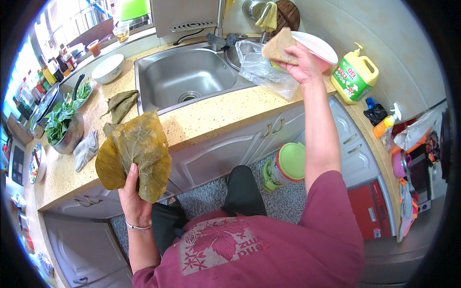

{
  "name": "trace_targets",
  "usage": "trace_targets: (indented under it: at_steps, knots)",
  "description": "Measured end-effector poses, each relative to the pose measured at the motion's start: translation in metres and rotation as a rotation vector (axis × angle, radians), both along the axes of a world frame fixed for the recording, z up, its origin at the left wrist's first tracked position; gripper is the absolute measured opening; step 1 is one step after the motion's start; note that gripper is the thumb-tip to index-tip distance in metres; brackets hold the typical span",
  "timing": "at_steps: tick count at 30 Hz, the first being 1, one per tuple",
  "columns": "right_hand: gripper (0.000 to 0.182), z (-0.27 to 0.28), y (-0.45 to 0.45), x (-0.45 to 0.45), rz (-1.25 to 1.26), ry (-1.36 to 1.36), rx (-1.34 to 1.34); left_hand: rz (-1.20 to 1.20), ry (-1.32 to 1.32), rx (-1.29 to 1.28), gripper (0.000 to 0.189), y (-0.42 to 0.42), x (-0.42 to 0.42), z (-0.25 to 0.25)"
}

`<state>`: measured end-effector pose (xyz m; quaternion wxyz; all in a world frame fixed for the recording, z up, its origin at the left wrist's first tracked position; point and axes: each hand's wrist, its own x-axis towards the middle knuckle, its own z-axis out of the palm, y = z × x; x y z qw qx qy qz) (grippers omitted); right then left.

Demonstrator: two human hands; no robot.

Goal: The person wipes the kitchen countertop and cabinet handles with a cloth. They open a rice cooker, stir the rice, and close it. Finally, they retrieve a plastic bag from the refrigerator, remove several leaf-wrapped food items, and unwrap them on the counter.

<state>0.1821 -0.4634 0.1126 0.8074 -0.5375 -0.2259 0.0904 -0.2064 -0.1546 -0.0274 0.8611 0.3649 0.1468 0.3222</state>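
Note:
In my left hand [135, 198] is a broad yellow-green leaf [151, 151] with pale veins, pinched near its base with the thumb on top. It hangs in front of the counter edge, and more leaf shows behind it. Two folded darker leaves [122, 104] lie on the counter by the sink's left rim. My right hand [304, 63] reaches out past the sink's right end and grips a tan, flat, folded piece [281, 46]; its material is unclear. Below that hand, a clear plastic bag [259, 72] rests over the counter edge. A pink-and-white plastic colander [317, 45] is just behind the hand.
A steel sink [191, 72] is set into the speckled counter [216, 111]. Leafy greens fill a pot [70, 135] at left, beside a grey cloth [86, 151] and a white bowl [108, 68]. A yellow detergent jug [354, 75] stands right; a green-lidded bin [290, 162] is below.

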Motion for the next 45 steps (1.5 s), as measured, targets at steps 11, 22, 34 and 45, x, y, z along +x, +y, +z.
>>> trace_targets:
  at_steps: [11,22,34,45]
  knots:
    - [0.053,-0.095,-0.008,-0.008,0.14,0.103,-0.73,-0.056,-0.012,0.036,0.051,-0.005,-0.002,0.005]
    - [0.049,-0.106,-0.017,-0.007,-0.631,-0.882,-1.342,-0.095,0.032,0.054,0.053,-0.014,0.002,0.007]
    - [0.071,-0.089,0.069,-0.219,0.532,-0.283,-0.33,-0.521,0.089,0.139,0.064,-0.059,0.027,0.003]
    - [0.045,-0.096,0.106,-0.131,0.111,-0.193,-0.441,0.177,0.327,1.455,0.047,0.057,0.013,0.021]
